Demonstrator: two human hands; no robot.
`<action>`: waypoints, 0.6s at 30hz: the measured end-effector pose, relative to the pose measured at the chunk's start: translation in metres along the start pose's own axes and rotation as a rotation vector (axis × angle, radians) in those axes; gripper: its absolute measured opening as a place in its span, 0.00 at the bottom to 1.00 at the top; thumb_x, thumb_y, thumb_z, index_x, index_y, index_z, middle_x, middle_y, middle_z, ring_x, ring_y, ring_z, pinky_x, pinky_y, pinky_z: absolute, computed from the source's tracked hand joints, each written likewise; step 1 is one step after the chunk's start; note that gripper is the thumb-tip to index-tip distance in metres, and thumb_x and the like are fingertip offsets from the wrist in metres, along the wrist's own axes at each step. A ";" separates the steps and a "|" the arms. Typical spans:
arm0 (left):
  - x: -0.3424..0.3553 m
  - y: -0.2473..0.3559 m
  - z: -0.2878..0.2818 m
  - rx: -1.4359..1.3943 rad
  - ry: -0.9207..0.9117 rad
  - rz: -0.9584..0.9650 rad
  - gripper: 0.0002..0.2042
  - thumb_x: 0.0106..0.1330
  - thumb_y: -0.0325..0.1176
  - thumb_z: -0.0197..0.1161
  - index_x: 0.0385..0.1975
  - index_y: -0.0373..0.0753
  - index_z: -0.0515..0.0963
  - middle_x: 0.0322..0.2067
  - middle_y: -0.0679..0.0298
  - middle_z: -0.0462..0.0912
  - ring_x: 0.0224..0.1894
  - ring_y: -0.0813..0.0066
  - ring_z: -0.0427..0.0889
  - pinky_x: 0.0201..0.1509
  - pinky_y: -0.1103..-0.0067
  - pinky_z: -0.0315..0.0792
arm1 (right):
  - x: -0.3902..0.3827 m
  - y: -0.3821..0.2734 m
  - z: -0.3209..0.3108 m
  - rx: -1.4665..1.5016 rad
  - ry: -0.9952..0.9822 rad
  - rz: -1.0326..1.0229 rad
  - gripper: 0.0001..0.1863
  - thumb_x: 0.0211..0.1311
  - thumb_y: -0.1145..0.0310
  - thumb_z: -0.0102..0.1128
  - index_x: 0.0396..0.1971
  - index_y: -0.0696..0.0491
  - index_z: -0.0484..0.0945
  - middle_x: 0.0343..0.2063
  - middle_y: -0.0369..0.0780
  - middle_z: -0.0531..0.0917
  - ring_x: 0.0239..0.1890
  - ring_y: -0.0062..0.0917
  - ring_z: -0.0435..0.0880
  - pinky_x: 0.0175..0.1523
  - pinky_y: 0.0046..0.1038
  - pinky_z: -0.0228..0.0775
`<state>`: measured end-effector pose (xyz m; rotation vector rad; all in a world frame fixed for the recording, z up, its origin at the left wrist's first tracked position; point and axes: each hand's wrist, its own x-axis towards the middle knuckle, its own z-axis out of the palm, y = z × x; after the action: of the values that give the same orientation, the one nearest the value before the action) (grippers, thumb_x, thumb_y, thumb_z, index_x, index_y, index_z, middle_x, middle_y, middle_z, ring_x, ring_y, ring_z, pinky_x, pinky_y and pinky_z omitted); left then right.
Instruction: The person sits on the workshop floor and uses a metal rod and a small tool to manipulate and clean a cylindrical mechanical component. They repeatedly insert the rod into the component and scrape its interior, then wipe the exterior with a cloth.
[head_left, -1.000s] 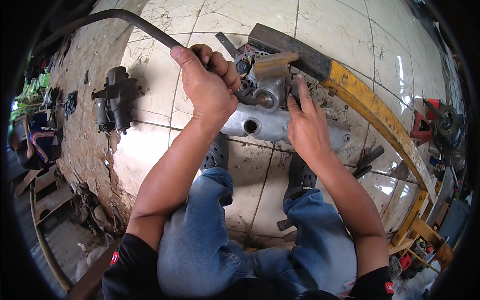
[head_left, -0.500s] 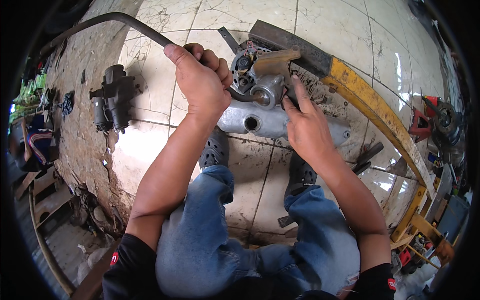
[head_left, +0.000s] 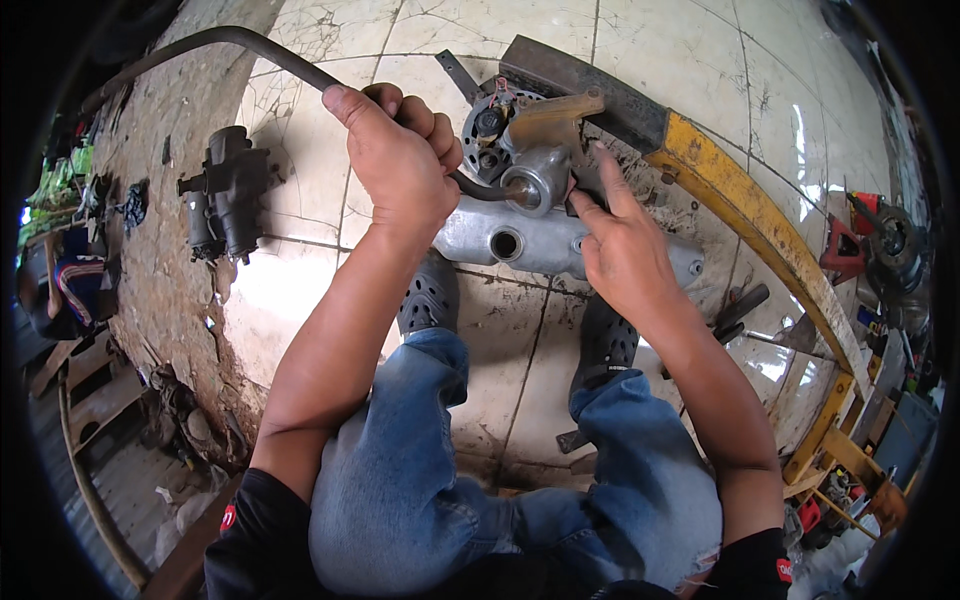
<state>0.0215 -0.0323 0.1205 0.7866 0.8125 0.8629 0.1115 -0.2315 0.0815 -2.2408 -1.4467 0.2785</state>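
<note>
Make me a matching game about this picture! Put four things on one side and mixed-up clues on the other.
Things:
1. Left hand
2. Jeans
3. Beam
4. Silver part

Clues:
A. Yellow with a dark end
B. Has a round hole
C. Gripping a dark bar
D. Blue

Right pairs: 1-C, 2-D, 3-A, 4-B
</note>
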 end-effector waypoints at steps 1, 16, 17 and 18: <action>0.002 0.001 -0.001 0.003 0.002 -0.005 0.26 0.73 0.65 0.32 0.26 0.48 0.56 0.13 0.73 0.47 0.14 0.80 0.42 0.16 0.78 0.40 | 0.000 -0.001 -0.001 0.042 -0.026 0.009 0.26 0.48 0.84 0.55 0.51 0.61 0.79 0.70 0.51 0.57 0.55 0.46 0.78 0.57 0.39 0.72; 0.011 -0.004 -0.024 -0.056 0.064 -0.017 0.27 0.72 0.66 0.32 0.26 0.48 0.56 0.13 0.73 0.48 0.15 0.80 0.43 0.17 0.79 0.41 | -0.006 0.027 -0.018 0.471 0.226 0.318 0.20 0.57 0.80 0.51 0.50 0.59 0.80 0.60 0.48 0.74 0.58 0.36 0.78 0.56 0.28 0.71; 0.013 -0.005 -0.027 -0.058 0.077 -0.022 0.27 0.72 0.66 0.32 0.26 0.48 0.56 0.13 0.73 0.48 0.15 0.79 0.43 0.17 0.78 0.41 | -0.006 0.030 -0.016 0.569 0.221 0.420 0.20 0.58 0.80 0.51 0.51 0.58 0.79 0.57 0.48 0.76 0.56 0.34 0.79 0.55 0.27 0.71; 0.014 -0.005 -0.029 -0.067 0.084 -0.024 0.27 0.72 0.66 0.32 0.26 0.48 0.56 0.13 0.73 0.48 0.15 0.79 0.43 0.17 0.79 0.41 | -0.006 0.027 -0.013 0.600 0.161 0.455 0.20 0.60 0.80 0.50 0.52 0.58 0.78 0.55 0.45 0.77 0.52 0.29 0.79 0.54 0.25 0.71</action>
<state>0.0043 -0.0147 0.0984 0.6843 0.8617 0.9017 0.1360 -0.2495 0.0791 -1.9906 -0.6351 0.5747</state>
